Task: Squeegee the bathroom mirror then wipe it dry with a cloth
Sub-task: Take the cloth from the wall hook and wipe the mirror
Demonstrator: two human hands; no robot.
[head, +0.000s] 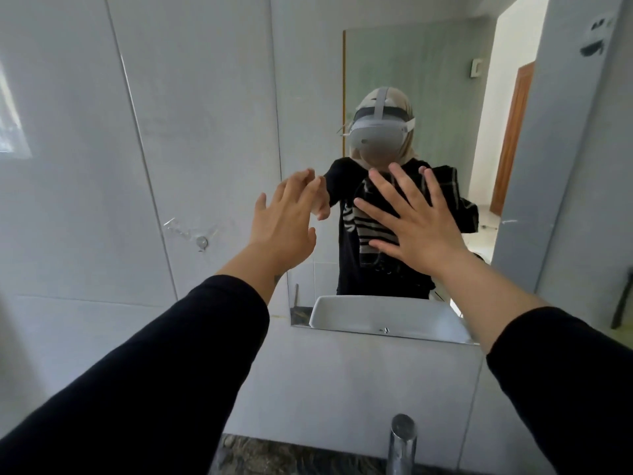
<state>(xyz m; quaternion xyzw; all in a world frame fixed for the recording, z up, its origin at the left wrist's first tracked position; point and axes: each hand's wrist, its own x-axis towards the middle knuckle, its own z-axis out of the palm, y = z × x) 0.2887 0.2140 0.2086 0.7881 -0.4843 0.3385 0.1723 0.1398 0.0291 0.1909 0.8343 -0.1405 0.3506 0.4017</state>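
Note:
The bathroom mirror [428,73] hangs on the pale tiled wall straight ahead and reflects a person in black wearing a headset. My left hand [284,221] is raised at the mirror's left edge, fingers apart and empty, its fingertips close to their reflection. My right hand [411,221] is spread flat in front of the glass at mid-height, also empty. Both arms wear black sleeves. No squeegee or cloth shows in my hands; a dark striped cloth hangs on the reflected person's chest and shoulder.
A chrome tap [402,443] rises at the bottom edge, with a dark stone counter [274,457] beside it. A white basin [387,317] appears as a reflection at the mirror's lower edge. A small wall hook [201,242] sits left of the mirror. A wooden door [513,138] is reflected at the right.

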